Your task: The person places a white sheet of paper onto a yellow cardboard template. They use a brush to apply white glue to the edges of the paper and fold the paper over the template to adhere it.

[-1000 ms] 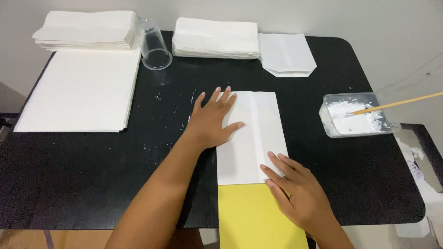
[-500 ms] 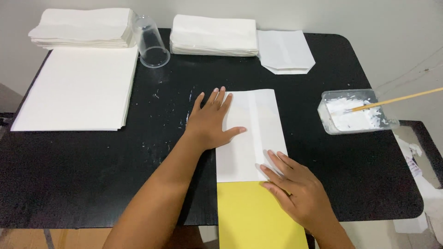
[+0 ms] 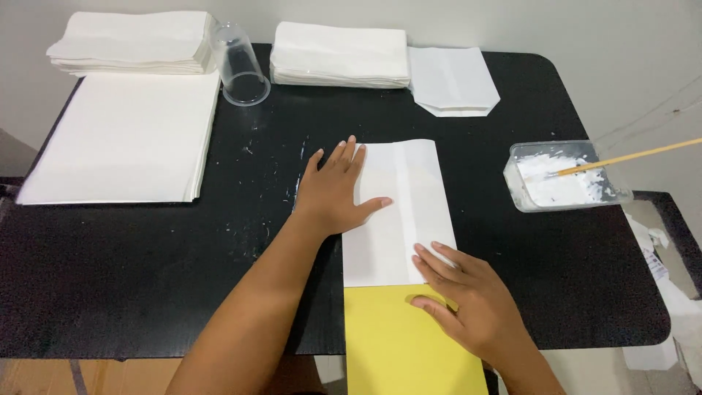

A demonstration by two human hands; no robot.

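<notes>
1. While both hands lie flat with fingers spread, neither grips anything: the left hand presses palm-down on the left part of the folded white paper, and the right hand rests released across the seam where that paper meets the yellow sheet.
2. Compared with 1 second ago, very little has moved. The left hand holds the same spot on the paper, and the right hand has kept to the paper's lower right corner, its fingertips shifting only slightly over the edge. I judge this to be a pressing or smoothing hold, not a lift.
3. The folded white paper lies near the middle of the counter, closer to the near edge, its long side running away from the person. A lengthwise crease shows on its upper half. The yellow sheet sticks out from under its lower end and overhangs the near edge.
4. Toward the far left corner sit a flat pile of white sheets and, behind it, a stack of folded papers, with a clear plastic cup tipped on its side beside them.
5. Along the far edge lie another folded stack and 1 finished-looking white bag.
6. At the right edge stands a clear tray of white paste with a wooden stick resting in it.
</notes>
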